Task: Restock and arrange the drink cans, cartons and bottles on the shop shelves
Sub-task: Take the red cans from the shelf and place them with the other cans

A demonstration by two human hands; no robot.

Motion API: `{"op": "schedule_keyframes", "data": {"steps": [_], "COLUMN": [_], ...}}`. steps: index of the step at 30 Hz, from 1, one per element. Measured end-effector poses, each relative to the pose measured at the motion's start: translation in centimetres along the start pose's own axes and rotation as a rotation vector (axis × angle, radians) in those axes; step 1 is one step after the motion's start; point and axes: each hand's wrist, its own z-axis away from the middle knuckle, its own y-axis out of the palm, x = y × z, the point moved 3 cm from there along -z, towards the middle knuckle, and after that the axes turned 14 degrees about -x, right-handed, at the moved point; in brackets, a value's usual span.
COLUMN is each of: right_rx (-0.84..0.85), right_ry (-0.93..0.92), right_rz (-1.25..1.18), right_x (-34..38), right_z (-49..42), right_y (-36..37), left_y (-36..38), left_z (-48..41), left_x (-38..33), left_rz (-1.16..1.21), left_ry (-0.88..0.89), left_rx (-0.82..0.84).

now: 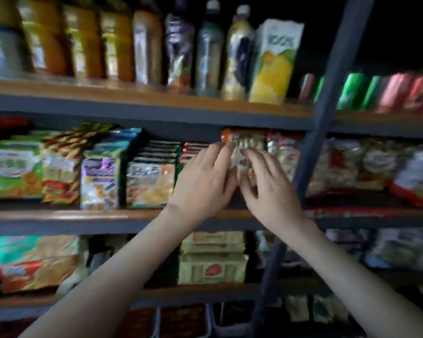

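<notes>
Both my hands are up at the middle shelf (59, 215), on a clear snack packet (248, 145) with an orange top. My left hand (203, 181) lays its straight fingers along the packet's left edge. My right hand (269, 189) holds the packet's front and lower part between fingers and thumb. On the shelf above, a row of drink bottles (209, 52) ends at a yellow juice carton (274, 62). Green and red drink cans (352, 91) stand to the right, behind a post. The whole view is motion-blurred.
A grey slanted shelf post (327, 93) crosses just right of my hands. Snack bags (100, 176) fill the middle shelf on both sides. Stacked pale packs (213, 259) and more bags lie on the shelf below, with dark bins (183, 320) at the bottom.
</notes>
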Motion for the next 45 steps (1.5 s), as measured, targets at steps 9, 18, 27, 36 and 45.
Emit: {"op": "schedule_keyframes", "data": {"steps": [9,18,27,36,45], "right_rx": [-0.22,0.016,0.265,0.422,0.484], "right_ry": [-0.125,0.127,0.053,-0.151,-0.38], "right_rz": [0.214,0.547,0.26,0.059,0.361], "right_x": [-17.3,-34.3,-39.1,-36.2,-35.3], "right_z": [-6.8,-15.6,-18.7,-21.6,-23.9], "right_y": [-8.3,-12.1,-11.0,-6.4,1.3], "left_y": [12.9,21.2,21.3,20.2,20.4], "left_z": [-10.5,-17.4,-17.9,-20.3,-20.2], "left_x": [-8.7,-11.9,-12.1,-12.0,-11.8], "left_rz": [-0.053,-0.219,-0.284,-0.353,-0.355], "left_ry": [0.229,0.234,0.152,0.176,0.191], "left_rx": [-0.229,-0.313,-0.334,-0.297,-0.245]}}
